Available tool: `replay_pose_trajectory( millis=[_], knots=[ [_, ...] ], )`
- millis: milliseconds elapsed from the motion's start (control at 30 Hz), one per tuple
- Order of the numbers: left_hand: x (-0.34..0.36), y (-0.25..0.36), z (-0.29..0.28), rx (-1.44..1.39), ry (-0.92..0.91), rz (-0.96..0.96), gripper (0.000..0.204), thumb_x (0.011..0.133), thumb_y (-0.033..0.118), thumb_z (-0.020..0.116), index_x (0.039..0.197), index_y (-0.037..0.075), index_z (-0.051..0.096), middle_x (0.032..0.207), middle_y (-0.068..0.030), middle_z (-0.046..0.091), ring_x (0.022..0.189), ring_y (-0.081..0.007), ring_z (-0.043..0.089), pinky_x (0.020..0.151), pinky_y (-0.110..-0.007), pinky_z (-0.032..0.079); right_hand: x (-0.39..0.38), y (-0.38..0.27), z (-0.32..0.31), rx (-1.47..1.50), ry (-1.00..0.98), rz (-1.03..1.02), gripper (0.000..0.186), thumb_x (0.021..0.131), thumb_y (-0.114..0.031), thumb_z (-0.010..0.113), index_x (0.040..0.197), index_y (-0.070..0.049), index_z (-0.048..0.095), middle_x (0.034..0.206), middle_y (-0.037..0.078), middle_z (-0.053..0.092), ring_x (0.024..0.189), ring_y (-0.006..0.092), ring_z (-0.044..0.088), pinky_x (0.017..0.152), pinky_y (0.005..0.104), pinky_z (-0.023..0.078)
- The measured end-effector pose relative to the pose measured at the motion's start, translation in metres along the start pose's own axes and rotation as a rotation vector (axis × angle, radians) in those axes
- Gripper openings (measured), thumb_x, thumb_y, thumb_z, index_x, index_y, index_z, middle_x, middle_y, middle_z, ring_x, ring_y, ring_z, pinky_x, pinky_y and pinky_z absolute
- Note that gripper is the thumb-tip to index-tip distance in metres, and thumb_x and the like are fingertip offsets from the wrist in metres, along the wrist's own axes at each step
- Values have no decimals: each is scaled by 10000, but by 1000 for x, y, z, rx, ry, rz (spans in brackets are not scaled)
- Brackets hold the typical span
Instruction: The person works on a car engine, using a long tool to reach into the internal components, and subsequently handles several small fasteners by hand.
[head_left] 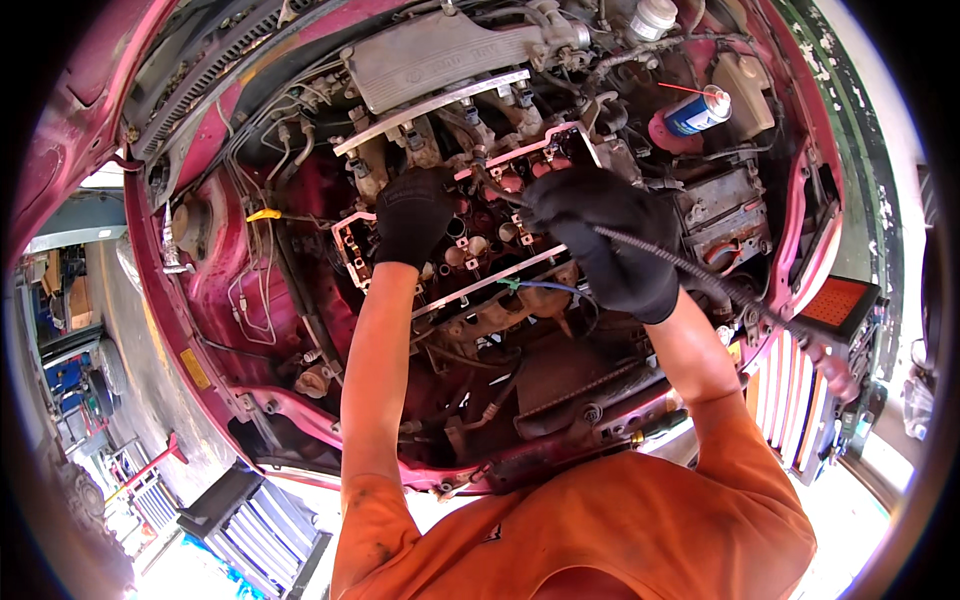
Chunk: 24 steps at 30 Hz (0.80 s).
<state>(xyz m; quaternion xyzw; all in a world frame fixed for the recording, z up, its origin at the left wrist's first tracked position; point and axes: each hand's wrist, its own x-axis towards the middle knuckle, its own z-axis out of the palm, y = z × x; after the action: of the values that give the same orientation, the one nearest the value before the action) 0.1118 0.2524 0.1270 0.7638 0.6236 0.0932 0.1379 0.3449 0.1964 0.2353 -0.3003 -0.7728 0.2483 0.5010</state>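
My left hand (412,212), in a black glove, reaches down onto the left part of the opened engine top (478,243). Its fingers are mostly out of sight under the back of the hand, so their grip is unclear. Over the right part, my right hand (615,240), gloved alike, is closed round a dark ribbed hose (700,272). From that hand the hose trails toward the lower right, where its end blurs. A thin brownish piece (492,180) sticks out on the hand's far left side. Round bores and metal parts show between the hands.
A ribbed metal cover (440,62) spans the engine's back. At the right rear stand a spray can (698,112) with a red straw and a pale plastic reservoir (745,92). The red car body's front edge (560,455) runs close to me. Tool cabinets (255,530) stand beyond it.
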Motion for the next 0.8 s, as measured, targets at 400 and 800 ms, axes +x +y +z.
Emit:
replay_pose_trajectory(
  millis=[400, 800],
  knots=[
    [-9, -12, 11, -159, 100, 57, 259, 742, 302, 711, 968, 178, 742, 946, -80, 708, 932, -282, 663, 841, -407, 518, 3, 17, 33, -111, -180, -14, 154, 807, -13, 679, 956, -36, 651, 970, 96, 675, 883, 273, 672, 732, 352, 555],
    [3, -11, 16, -20, 167, 237, 296, 784, 353, 671, 933, 102, 724, 876, -171, 681, 870, -329, 665, 784, -451, 519, 15, 0, 16, -106, -106, -51, 185, 809, 0, 678, 989, -17, 640, 979, 145, 683, 838, 307, 686, 712, 367, 559]
  ],
)
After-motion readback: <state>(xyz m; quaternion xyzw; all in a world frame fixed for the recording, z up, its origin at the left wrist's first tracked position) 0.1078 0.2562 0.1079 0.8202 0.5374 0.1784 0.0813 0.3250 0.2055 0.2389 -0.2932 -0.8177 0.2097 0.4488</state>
